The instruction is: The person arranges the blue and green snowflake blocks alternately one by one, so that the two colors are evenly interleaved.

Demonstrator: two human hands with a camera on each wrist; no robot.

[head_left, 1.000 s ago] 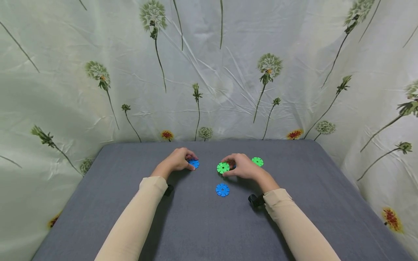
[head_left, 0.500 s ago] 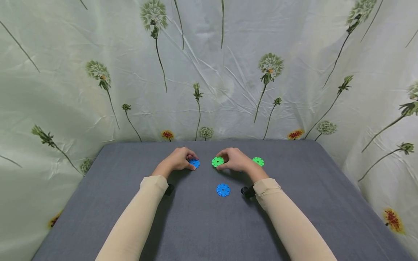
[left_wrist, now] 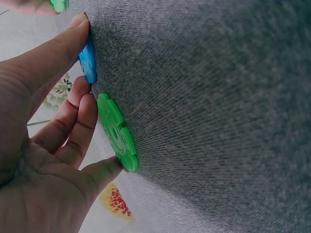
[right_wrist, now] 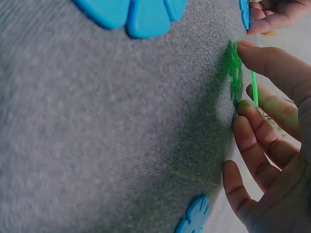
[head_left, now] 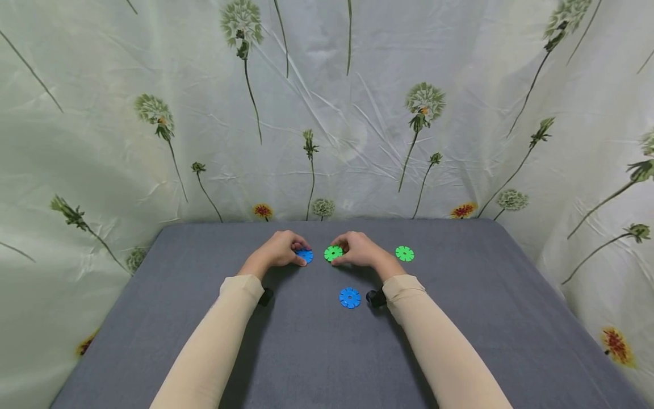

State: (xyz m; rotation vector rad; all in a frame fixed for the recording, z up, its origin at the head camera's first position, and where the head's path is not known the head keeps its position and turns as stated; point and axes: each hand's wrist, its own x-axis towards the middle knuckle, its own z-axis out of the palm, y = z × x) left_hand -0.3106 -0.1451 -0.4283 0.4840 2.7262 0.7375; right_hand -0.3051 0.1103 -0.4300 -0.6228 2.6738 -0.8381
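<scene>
In the head view my left hand (head_left: pixel 275 250) pinches a blue notched plastic disc (head_left: pixel 306 256) at the table's far side. The left wrist view shows that blue disc (left_wrist: pixel 88 63) between thumb and finger. A green disc (left_wrist: pixel 116 131) lies on the cloth under the same hand, by the little finger. To the right, my right hand (head_left: pixel 359 249) pinches another green notched disc (head_left: pixel 333 253), its centre hole facing me. The right wrist view has this green disc (right_wrist: pixel 254 88) edge-on, raised off the cloth. A blue disc (right_wrist: pixel 195 216) lies below that hand, hidden in the head view.
One blue disc (head_left: pixel 349 297) lies nearer me in the middle of the grey cloth-covered table (head_left: pixel 317 358). Right of my right hand lies a green disc (head_left: pixel 405 253). A flower-printed curtain (head_left: pixel 357 113) hangs behind the table and along its sides.
My right hand has moved left and slightly away from me with the green disc, closer to the left hand. The left hand stays on its blue disc.
</scene>
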